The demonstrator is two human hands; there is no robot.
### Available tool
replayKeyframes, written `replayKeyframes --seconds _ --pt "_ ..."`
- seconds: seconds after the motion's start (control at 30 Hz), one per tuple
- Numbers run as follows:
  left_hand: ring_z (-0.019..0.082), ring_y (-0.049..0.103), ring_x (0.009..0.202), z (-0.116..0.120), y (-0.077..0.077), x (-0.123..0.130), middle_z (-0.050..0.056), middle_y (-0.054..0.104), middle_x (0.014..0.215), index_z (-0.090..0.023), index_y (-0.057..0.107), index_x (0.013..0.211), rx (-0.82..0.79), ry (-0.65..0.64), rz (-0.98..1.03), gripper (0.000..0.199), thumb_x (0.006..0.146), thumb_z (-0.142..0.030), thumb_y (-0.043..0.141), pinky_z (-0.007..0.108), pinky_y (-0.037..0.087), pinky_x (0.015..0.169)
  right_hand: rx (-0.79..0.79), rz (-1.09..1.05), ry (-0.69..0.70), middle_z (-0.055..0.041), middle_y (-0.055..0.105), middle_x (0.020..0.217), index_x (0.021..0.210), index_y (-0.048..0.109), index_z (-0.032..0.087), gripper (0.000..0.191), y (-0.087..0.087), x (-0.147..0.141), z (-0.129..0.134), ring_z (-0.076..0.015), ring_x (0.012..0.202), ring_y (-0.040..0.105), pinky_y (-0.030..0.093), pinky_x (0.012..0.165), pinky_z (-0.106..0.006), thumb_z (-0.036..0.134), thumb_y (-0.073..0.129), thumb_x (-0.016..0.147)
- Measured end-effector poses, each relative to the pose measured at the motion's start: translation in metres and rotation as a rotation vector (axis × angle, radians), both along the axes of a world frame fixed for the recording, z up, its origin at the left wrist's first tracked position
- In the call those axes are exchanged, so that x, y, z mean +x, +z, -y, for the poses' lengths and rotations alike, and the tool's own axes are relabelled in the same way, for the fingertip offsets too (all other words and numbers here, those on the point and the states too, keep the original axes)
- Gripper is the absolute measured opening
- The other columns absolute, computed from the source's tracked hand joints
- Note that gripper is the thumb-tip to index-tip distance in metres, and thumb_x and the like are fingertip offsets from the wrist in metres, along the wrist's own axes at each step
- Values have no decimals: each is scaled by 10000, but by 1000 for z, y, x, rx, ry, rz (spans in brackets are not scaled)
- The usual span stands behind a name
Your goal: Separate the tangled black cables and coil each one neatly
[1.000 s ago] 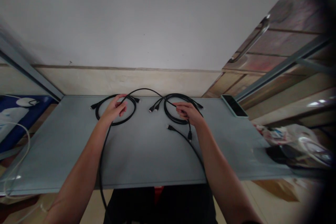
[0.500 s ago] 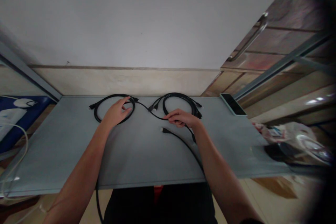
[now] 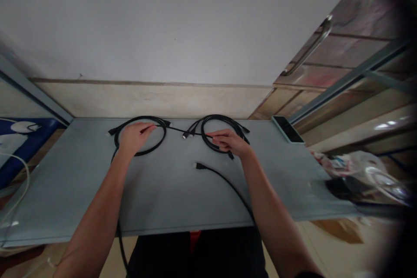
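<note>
A thin black cable (image 3: 178,130) runs nearly straight between my two hands, just above the table. My left hand (image 3: 134,135) pinches it over a loosely coiled black cable loop (image 3: 155,150) on the left. My right hand (image 3: 228,140) grips the other end of the stretch, in front of a second coiled black cable (image 3: 216,117). A dark plug pokes out below the right fingers. Nearer to me, a loose cable end with a black plug (image 3: 200,166) lies between the forearms, its cord running off the front edge.
The narrow grey table (image 3: 169,200) stands against a wall. A phone (image 3: 288,129) lies at its back right corner. Plastic bags and a dark object (image 3: 343,187) sit at the right end. A white cord (image 3: 24,182) hangs at the left, beside a blue surface (image 3: 45,132).
My left hand has closed from an open pose onto the cable. My right hand has risen slightly away from me, and the stretch between them is straighter.
</note>
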State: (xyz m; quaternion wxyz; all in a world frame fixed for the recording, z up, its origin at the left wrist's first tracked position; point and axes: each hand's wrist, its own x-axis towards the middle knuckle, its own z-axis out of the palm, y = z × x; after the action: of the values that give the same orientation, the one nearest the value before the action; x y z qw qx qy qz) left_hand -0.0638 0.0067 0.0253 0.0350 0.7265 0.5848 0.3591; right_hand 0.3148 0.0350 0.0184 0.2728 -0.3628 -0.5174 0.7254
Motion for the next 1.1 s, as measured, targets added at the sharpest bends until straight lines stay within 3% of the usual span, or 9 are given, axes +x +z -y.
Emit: replayKeyframes --seconds 0.2,0.37,0.47,0.57,0.77,0.87,1.0,1.1 --pt "263 670 804 -2 4 -24 78 752 858 -233 768 932 58 249 88 302 860 -469 595 345 477 754 69 22 -58 31 502 637 1113 704 128 415 -1 2 -2 -27 439 322 154 369 -173 290 767 737" --pt "250 656 786 -3 0 -30 88 739 874 -211 765 945 18 270 88 328 865 -470 580 341 466 766 107 72 -104 22 529 624 950 724 112 311 -5 -4 -3 -22 430 338 148 369 -168 287 777 698" --pt "222 629 739 -4 0 -25 86 712 854 -193 750 1021 2 203 49 344 866 -449 581 332 463 754 57 131 -5 55 462 531 901 724 86 273 -5 -8 -1 -18 407 273 151 366 -172 268 760 700" --pt "230 634 860 -3 2 -14 86 698 941 -205 733 1073 15 73 23 341 856 -434 602 342 466 844 40 170 86 60 448 507 872 723 79 236 -4 -10 2 -20 401 257 153 360 -175 245 740 706" --pt "255 618 1026 1 5 5 94 689 1099 -222 730 1098 34 -104 -17 324 851 -406 631 383 430 987 44 176 120 72 415 498 875 722 84 219 -8 -7 0 -23 401 257 170 354 -164 250 719 732" --pt "262 617 1034 2 4 7 78 702 1086 -242 744 1057 14 -141 -79 267 846 -367 638 397 428 973 36 113 74 85 380 507 919 711 97 237 -9 -10 -1 -21 405 238 158 350 -154 265 718 752" --pt "270 630 967 5 5 12 66 729 983 -246 764 919 -34 -133 -191 209 884 -337 580 423 418 928 54 -69 -129 74 426 576 918 671 155 220 -9 -17 -3 -21 416 267 168 339 -139 261 743 739" --pt "278 627 966 10 7 24 70 734 993 -248 754 1010 -54 -199 -228 242 888 -370 585 433 401 927 59 -76 -177 54 480 602 897 670 147 231 -9 -19 -3 -21 420 303 180 331 -135 259 765 718"
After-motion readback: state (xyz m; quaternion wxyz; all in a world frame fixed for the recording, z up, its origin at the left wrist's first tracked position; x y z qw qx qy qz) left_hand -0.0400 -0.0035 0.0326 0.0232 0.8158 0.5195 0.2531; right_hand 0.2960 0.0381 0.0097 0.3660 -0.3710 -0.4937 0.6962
